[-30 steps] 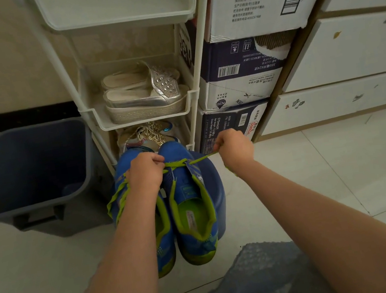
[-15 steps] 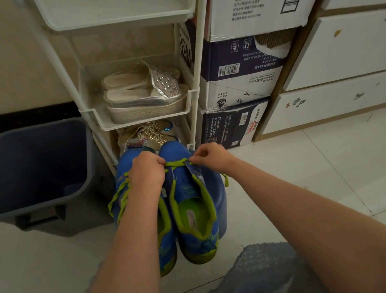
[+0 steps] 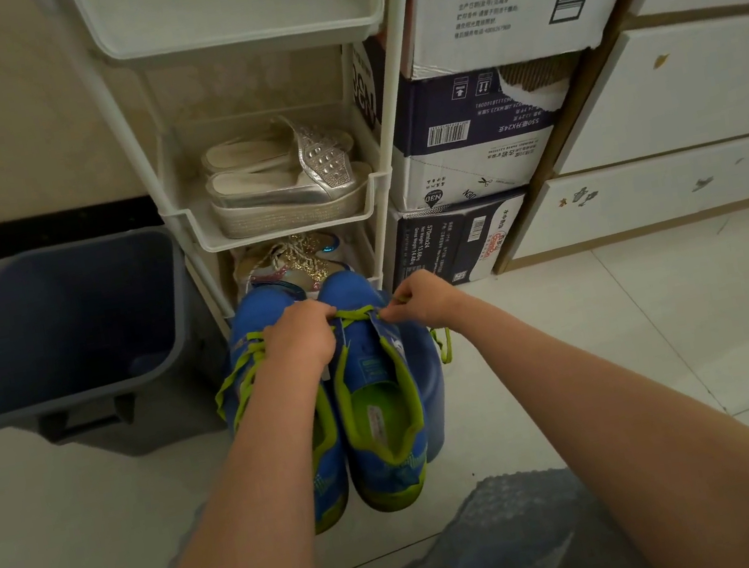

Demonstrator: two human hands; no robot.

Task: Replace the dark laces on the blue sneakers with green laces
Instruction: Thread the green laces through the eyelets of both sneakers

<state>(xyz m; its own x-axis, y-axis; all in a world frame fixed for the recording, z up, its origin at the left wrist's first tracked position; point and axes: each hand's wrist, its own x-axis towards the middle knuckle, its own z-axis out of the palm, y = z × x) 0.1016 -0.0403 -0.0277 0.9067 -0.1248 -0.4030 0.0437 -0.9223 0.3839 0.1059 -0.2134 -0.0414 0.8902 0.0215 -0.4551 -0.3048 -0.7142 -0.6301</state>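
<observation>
Lacing the blue sneakers point(image 3: 346, 291) in green, both hands on the lace.
Grey bin point(image 3: 67, 325) far left. Sneakers sit side by side on a blue stool point(image 3: 431, 373) before the white rack point(image 3: 279, 228). My left hand point(image 3: 299, 336) has its fingers curled on the green lace point(image 3: 354, 315) near the toe. My right hand point(image 3: 420, 301) pinches the lace at the right shoe's edge.

Bare left hand point(image 3: 301, 338), right hand point(image 3: 421, 301) and forearms point(image 3: 576, 379); grey-blue bumpy-textured garment point(image 3: 506, 549) over the lap.
</observation>
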